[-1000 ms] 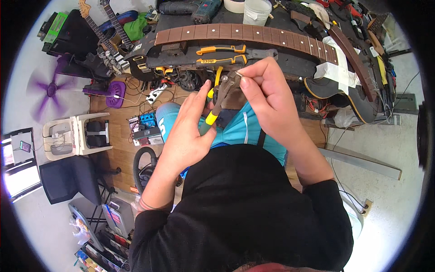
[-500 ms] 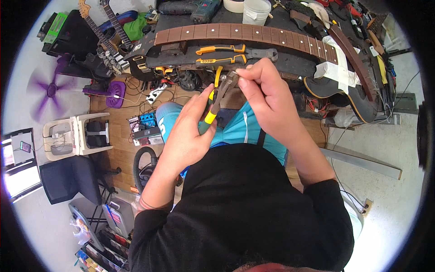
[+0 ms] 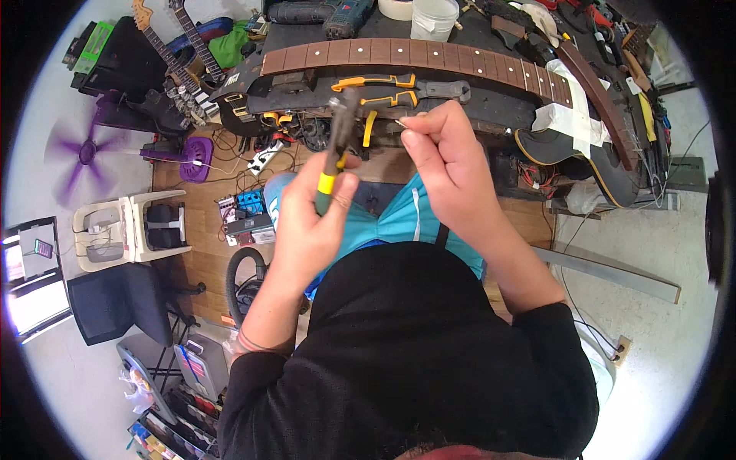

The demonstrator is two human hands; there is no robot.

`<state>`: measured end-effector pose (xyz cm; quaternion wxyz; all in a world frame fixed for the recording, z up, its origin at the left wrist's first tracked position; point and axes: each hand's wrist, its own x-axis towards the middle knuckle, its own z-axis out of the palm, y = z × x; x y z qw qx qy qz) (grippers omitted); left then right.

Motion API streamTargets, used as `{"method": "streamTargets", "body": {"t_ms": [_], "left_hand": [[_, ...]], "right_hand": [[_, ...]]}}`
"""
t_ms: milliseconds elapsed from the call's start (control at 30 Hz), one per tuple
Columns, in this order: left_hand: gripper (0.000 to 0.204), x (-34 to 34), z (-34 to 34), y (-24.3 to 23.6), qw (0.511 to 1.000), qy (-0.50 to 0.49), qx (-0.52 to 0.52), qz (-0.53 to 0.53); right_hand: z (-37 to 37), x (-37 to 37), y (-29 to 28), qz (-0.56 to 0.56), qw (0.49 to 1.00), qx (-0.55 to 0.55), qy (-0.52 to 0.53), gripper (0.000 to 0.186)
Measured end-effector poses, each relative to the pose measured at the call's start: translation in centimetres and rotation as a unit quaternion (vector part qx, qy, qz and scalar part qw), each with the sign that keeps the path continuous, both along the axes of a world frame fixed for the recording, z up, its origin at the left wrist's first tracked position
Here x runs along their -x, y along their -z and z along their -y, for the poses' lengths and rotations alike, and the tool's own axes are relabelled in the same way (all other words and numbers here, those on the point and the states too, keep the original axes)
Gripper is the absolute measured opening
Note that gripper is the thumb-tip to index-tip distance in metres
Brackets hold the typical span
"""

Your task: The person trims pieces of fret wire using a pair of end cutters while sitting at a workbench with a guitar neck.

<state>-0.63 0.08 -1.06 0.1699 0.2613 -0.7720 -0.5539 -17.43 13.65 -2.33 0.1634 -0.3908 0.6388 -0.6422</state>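
My left hand (image 3: 307,222) is closed around the green-and-yellow handles of a pair of pliers (image 3: 343,134). Their dark metal head points up toward the bench, slightly blurred. To the right, and apart from the pliers, my right hand (image 3: 451,165) pinches a small thin light-coloured sliver (image 3: 400,123) between thumb and forefinger. What the sliver is cannot be made out. Just beyond both hands, a guitar neck (image 3: 399,54) with a brown fretboard and pale dots lies across the bench. Cutters (image 3: 447,90) with orange-and-black handles rest in front of it.
On the dark bench (image 3: 307,34) stand a white tub (image 3: 434,21) and a power drill (image 3: 345,17). A black guitar body (image 3: 613,180) with white tape is at the right. A purple fan (image 3: 88,152) and stacked chairs (image 3: 126,230) stand left; cables cross the floor.
The pliers have moved left and turned more upright, away from my right hand. My right hand stays nearly in place, still pinching, and the sliver's tip now shows.
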Motion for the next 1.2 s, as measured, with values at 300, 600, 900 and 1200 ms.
{"method": "streamTargets", "body": {"t_ms": [300,600,900,1200], "left_hand": [[0.039,0.3,0.4,0.4,0.988,-0.001,-0.073,-0.138],[0.03,0.9,0.1,0.4,0.972,-0.023,-0.144,-0.187],[0.041,2.4,-1.6,-0.8,0.958,-0.008,-0.208,-0.196],[0.049,1.2,-0.7,-1.7,0.935,0.016,-0.303,-0.183]], "right_hand": [[-0.2,-0.2,-0.9,0.155,0.986,0.013,-0.067,0.01],[0.2,-1.1,0.2,0.334,0.927,0.058,-0.16,0.01],[-0.1,-1.8,0.7,0.435,0.869,0.104,-0.21,0.016],[-2.7,-1.5,-0.2,-0.01,0.978,0.02,-0.206,0.074]]}}
